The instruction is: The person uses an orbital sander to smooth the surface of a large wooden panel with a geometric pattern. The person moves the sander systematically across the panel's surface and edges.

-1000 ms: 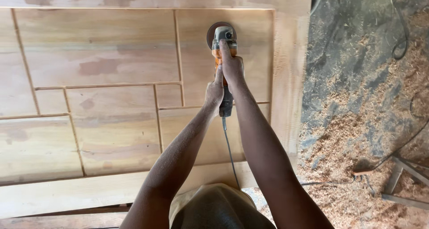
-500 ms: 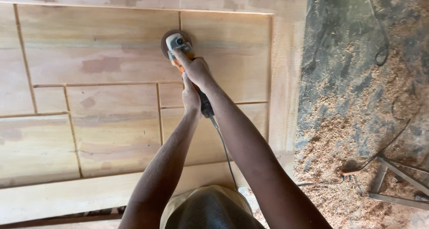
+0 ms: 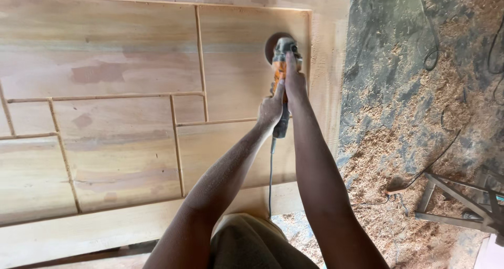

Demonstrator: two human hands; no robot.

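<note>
Both hands, left hand (image 3: 271, 110) and right hand (image 3: 294, 82), grip orange sander (image 3: 283, 64) at door panel (image 3: 131, 116) top-right corner; blotchy patches left of sander look unsanded.

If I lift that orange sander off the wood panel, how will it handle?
The sander is probably rigid and fairly heavy, since both the left hand and right hand grip it. Its cord hangs loose and would likely trail floppily.
</note>
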